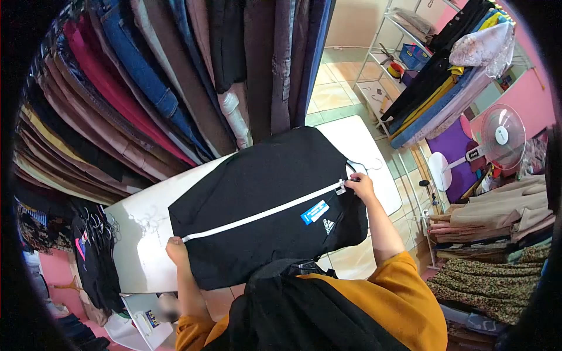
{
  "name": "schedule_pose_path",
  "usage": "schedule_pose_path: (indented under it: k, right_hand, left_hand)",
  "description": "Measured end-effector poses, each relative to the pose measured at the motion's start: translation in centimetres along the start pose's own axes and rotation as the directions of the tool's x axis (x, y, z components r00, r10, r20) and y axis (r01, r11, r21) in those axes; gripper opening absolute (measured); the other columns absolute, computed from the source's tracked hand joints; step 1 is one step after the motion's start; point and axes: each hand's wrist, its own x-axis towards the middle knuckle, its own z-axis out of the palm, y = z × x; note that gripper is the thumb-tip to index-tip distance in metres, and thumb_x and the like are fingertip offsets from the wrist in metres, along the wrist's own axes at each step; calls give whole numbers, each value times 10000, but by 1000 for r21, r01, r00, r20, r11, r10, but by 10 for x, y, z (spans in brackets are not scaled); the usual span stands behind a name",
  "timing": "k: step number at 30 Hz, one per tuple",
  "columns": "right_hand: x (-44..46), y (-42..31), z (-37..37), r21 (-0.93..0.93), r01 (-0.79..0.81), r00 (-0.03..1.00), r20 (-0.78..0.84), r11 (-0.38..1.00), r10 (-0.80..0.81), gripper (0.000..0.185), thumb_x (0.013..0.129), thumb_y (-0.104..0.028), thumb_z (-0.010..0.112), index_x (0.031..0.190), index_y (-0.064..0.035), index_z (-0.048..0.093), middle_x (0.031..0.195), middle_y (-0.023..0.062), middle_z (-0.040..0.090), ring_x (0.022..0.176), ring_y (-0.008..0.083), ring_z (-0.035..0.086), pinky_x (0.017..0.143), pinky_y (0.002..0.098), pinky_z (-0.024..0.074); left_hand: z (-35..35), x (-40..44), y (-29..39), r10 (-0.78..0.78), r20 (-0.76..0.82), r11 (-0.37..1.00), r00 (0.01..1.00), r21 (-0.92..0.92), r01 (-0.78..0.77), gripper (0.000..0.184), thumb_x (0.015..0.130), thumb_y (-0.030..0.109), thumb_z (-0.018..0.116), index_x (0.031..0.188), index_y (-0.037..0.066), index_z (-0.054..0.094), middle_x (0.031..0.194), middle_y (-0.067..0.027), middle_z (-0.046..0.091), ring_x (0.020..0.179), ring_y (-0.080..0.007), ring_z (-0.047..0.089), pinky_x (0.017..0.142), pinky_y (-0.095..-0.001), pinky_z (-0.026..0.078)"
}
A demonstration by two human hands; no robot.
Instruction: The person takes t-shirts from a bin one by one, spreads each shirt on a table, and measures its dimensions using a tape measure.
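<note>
A black garment with a white chest logo [257, 169] lies spread over the white table [136, 257], its collar toward the right. A white measuring tape [263, 213] runs straight across it from hem to collar. My left hand [177, 251] is closed on the tape's end at the hem. At the collar, my right hand [360, 186] pinches the other end of the tape. A blue and white tag [315, 212] lies on the chest beside the tape. A hanger [367, 167] sticks out of the neck opening.
A dense row of hanging trousers [158, 88] borders the table's far side. Several bare hangers [111, 225] lie at its left end. To the right stand a fan [501, 136], a wire rack [383, 58] and piles of folded clothes [497, 234].
</note>
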Motion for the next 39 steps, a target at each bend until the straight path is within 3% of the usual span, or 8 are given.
schedule_pose_path:
  k: [4,9,11,17,23,29,34,39]
  right_hand:
    - [-50,-22,18,277,220,946,173,935,-274,377,655,-229,756,965,-39,659,865,93,671,787,171,632,712,280,488]
    - [-129,-68,50,353,347,764,431,869,-480,428,737,-278,747,1084,-72,606,1012,86,637,926,190,611,800,307,471]
    - [-139,-78,38,326,377,740,457,867,-494,438,754,-266,734,1118,-73,586,1058,113,608,998,235,591,864,329,448]
    - [-82,-34,-115,158,345,932,57,925,-358,373,720,5,669,1076,-60,580,933,72,622,876,197,604,785,303,484]
    - [-85,-48,-244,-511,191,521,-671,838,-528,462,755,20,639,1194,-45,513,1256,170,490,1165,346,470,985,405,365]
    - [-25,10,-114,-266,523,720,-372,810,-586,482,734,35,643,1183,-61,495,1026,136,530,880,280,540,805,353,440]
    - [-3,37,-6,-455,216,950,-108,864,-294,500,733,-86,671,1199,-69,490,1184,169,505,1060,322,532,884,424,431]
    - [-33,-33,44,-498,232,898,-221,836,-381,372,719,-217,704,987,13,586,1108,223,546,1097,374,495,906,444,412]
  left_hand:
    - [10,-15,41,-2,349,896,937,-416,156,37,798,17,630,830,-1,635,735,-118,649,636,-192,631,608,-314,514]
    - [31,-60,159,376,733,695,567,-628,351,266,816,58,651,1069,-3,596,927,-138,650,814,-193,644,719,-307,528]
    - [22,-69,196,516,583,834,628,-510,-212,465,787,138,694,1204,17,527,1118,-163,596,1032,-279,583,884,-396,475]
    - [24,-60,183,148,710,908,688,177,-379,860,795,413,664,1456,113,203,1539,-79,90,1404,-347,95,995,-696,244]
    - [21,-51,159,97,671,910,735,239,-339,836,809,395,659,1453,112,208,1538,-38,125,1397,-351,139,1004,-660,289]
    - [7,-48,116,-5,605,940,796,275,-203,846,788,364,687,1448,105,225,1535,-33,144,1385,-377,163,994,-639,321]
    - [-9,-51,69,-97,577,947,811,304,-102,846,776,359,701,1444,118,241,1532,-26,158,1384,-369,177,1008,-598,334]
    - [-19,-65,46,-131,520,956,844,291,-30,829,781,357,696,1445,148,246,1533,-14,156,1387,-357,177,1020,-589,320]
